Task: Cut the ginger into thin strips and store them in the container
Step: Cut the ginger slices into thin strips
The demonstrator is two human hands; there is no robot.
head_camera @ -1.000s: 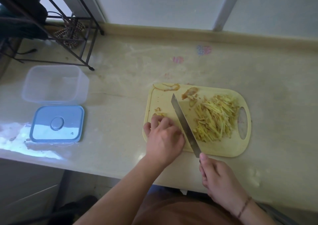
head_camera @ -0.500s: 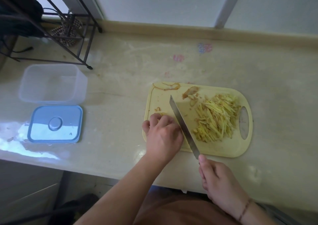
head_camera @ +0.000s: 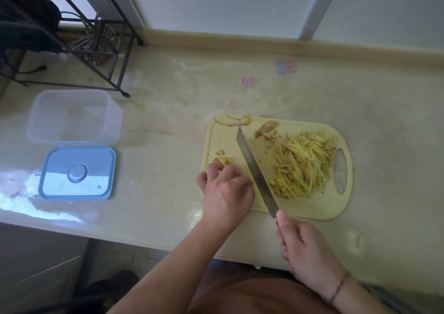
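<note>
Ginger under left hand as before — knife edged leftward.

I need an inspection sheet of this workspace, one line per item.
Surface: pale counter, faint coloured stains.
Job's things: ginger strips piled on cutting board; knife on the board; container holds no ginger, lid off beside it.
Clutter: peels at the board's far edge.
Grippers: left hand holds ginger; right hand grips the knife handle.
Cables: dark cable far left.
Surroundings: metal rack, wall behind.
</note>
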